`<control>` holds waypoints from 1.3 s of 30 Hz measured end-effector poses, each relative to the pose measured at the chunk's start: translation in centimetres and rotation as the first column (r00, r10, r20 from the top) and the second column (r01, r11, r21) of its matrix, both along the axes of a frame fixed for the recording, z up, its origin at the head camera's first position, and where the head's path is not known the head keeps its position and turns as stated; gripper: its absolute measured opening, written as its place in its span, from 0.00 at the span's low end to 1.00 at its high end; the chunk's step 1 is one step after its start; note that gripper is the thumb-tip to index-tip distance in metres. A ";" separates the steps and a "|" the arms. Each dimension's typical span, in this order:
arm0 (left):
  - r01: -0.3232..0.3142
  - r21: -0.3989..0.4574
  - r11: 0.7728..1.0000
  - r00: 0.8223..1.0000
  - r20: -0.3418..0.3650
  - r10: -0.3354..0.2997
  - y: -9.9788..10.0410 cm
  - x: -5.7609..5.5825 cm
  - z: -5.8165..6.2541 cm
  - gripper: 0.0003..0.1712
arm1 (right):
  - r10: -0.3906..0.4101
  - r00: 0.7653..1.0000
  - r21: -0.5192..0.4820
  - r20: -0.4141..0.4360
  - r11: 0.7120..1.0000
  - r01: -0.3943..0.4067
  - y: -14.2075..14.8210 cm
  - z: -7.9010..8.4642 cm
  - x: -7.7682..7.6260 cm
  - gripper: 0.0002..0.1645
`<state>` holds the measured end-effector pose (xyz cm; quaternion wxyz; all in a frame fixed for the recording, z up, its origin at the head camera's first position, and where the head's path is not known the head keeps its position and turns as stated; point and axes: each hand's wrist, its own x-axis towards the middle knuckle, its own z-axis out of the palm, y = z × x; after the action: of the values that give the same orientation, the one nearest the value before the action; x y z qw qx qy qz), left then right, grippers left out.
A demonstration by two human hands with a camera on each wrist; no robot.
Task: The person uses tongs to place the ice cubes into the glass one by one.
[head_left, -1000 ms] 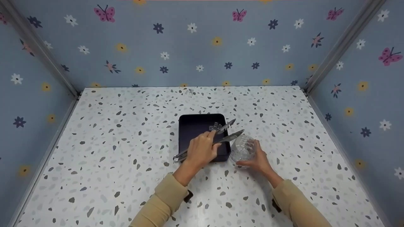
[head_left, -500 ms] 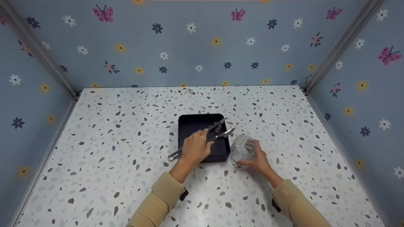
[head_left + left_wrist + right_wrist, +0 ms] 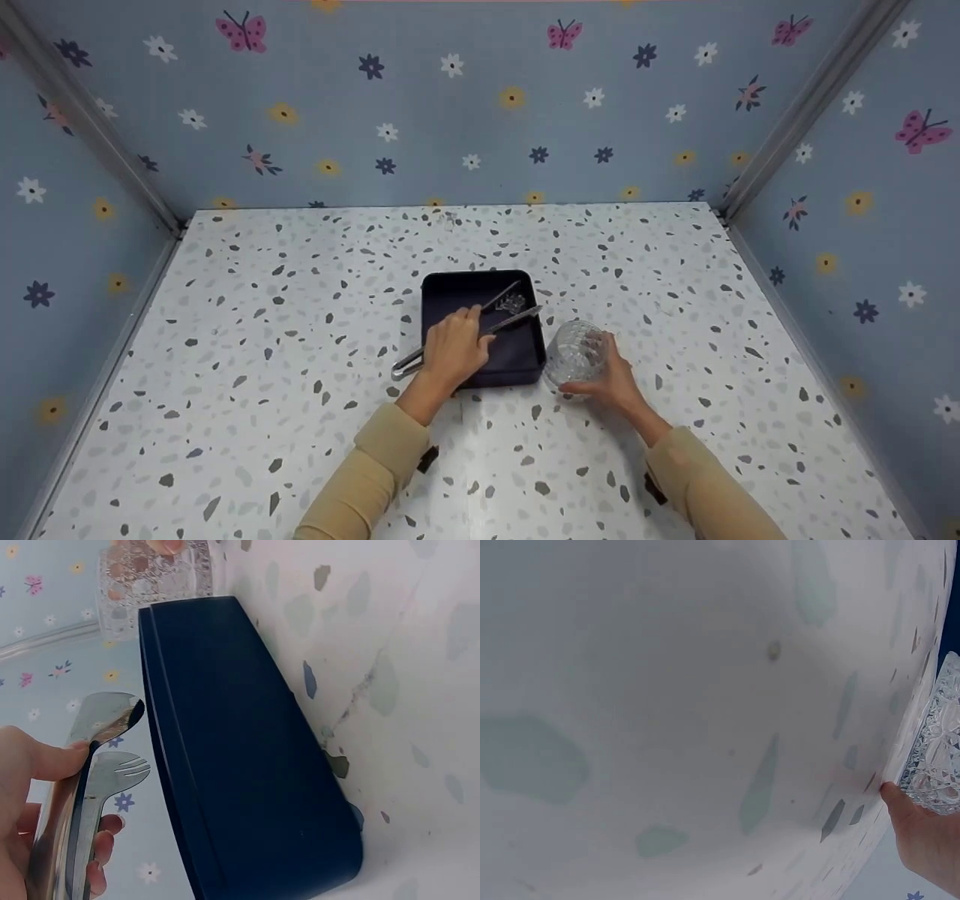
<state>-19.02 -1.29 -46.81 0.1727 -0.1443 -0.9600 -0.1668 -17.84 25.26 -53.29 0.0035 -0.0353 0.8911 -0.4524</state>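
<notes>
My left hand [image 3: 452,349] grips a pair of metal serving tongs [image 3: 514,320] over a dark tray [image 3: 517,361]. In the left wrist view the tongs [image 3: 105,720] have one spoon-shaped tip and one slotted, fork-like tip, with a gap between them. Small clear pieces like ice cubes [image 3: 512,302] lie in the tray's far right corner, between the tong arms in the head view. Close by the tray's right side stands a cut-pattern clear glass [image 3: 574,349]. My right hand [image 3: 616,379] holds the glass by its right side, thumb low near the base.
A white speckled table [image 3: 285,420] lies under everything. Blue flowered panels [image 3: 480,97] enclose it at the back and both sides, with metal posts [image 3: 817,105] at the corners.
My left hand has drawn the tongs leftward, so their tips passed from near the glass to above the clear pieces in the tray. The right hand and the glass stay put.
</notes>
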 end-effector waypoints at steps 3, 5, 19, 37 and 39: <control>-0.008 -0.006 1.000 1.000 0.030 0.008 -0.2 -0.3 -0.3 0.26 | 0.000 1.000 -0.002 -0.003 1.000 0.000 0.0 0.0 0.0 0.58; -0.014 -0.007 1.000 0.999 0.045 0.014 -0.3 -0.5 -0.5 0.26 | 0.003 1.000 -0.009 -0.006 1.000 -0.003 -0.1 0.0 0.0 0.58; -0.042 -0.042 0.998 0.993 0.107 0.046 -0.9 -1.8 -1.6 0.24 | 0.003 1.000 0.004 -0.020 1.000 -0.003 -0.1 -0.1 -0.1 0.57; -0.065 -0.057 0.996 0.982 0.174 0.074 -0.7 -3.1 -2.3 0.17 | -0.012 1.000 0.011 0.006 1.000 0.012 0.0 -0.1 -0.2 0.58; -0.064 -0.055 0.996 0.981 0.177 0.073 -0.6 -3.2 -2.3 0.17 | -0.013 1.000 0.011 0.005 1.000 0.013 -0.1 -0.1 -0.2 0.58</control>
<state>-22.20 -1.92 -49.13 0.0876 -0.0998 -0.9798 -0.1492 -18.00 25.21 -53.37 0.0032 -0.0284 0.8938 -0.4475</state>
